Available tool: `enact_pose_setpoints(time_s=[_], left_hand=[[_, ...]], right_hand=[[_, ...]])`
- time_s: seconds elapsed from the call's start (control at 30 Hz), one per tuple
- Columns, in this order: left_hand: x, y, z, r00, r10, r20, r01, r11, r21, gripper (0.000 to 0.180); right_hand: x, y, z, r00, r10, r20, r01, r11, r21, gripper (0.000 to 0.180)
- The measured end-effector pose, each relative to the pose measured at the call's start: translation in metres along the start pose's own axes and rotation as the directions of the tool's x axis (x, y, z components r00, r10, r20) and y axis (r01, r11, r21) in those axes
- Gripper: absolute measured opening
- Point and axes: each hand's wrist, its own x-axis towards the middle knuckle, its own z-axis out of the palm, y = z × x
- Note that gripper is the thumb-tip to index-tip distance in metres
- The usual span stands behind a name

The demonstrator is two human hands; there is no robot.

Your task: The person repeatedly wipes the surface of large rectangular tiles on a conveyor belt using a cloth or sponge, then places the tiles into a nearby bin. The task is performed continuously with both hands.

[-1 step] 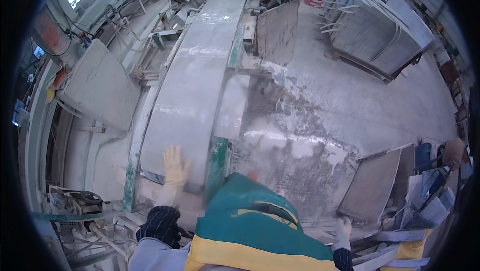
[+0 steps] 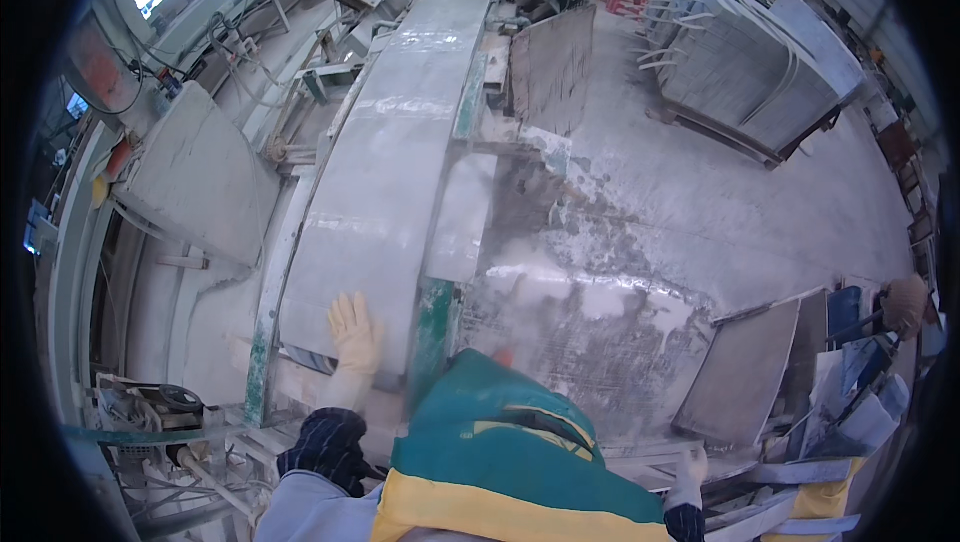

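My left hand point(image 2: 355, 330), in a cream rubber glove, rests on or just over the near end of a long grey conveyor belt point(image 2: 370, 182); whether it presses down I cannot tell. Its fingers are stretched out, with nothing in them. Far to the right hangs my right hand point(image 2: 690, 464) in a pale glove, low beside my green and yellow apron point(image 2: 530, 462). The lower corner of a leaning grey board point(image 2: 745, 372) is nearest to it. Its fingers are too indistinct to read.
Green-painted frame rails point(image 2: 434, 327) flank the belt. A brown sheet point(image 2: 552, 67) leans to its right. Stacked grey slabs point(image 2: 755, 67) stand on a pallet at the far right. A large grey panel point(image 2: 200, 177) stands on the left. Dusty, wet-looking floor point(image 2: 590, 342) lies right of the belt.
My left hand has shifted very slightly to the right along the belt's near end. My right hand has dropped a little, away from the board's corner.
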Motion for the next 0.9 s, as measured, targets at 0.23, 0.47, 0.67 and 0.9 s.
enact_pose_setpoints(time_s=[0.23,0.47,0.67,0.9], left_hand=[[0.009,-0.002,0.025,0.996,-0.063,-0.062,0.063,0.998,-0.012,0.077],[0.016,0.007,0.011,0.985,-0.159,0.071,0.164,0.984,-0.064,0.080],[0.022,0.008,0.007,0.980,-0.163,0.117,0.172,0.983,-0.070,0.083],[0.026,0.012,0.000,0.969,-0.174,0.177,0.187,0.981,-0.059,0.082]], right_hand=[[-0.052,0.190,-0.063,0.588,-0.248,-0.770,-0.058,0.937,-0.346,0.041],[-0.098,0.219,-0.016,0.576,-0.139,-0.805,-0.128,0.958,-0.258,0.041],[-0.113,0.248,0.009,0.532,0.060,-0.845,-0.313,0.941,-0.130,0.041],[-0.135,0.206,0.003,0.515,0.188,-0.836,-0.424,0.904,-0.058,0.042]])
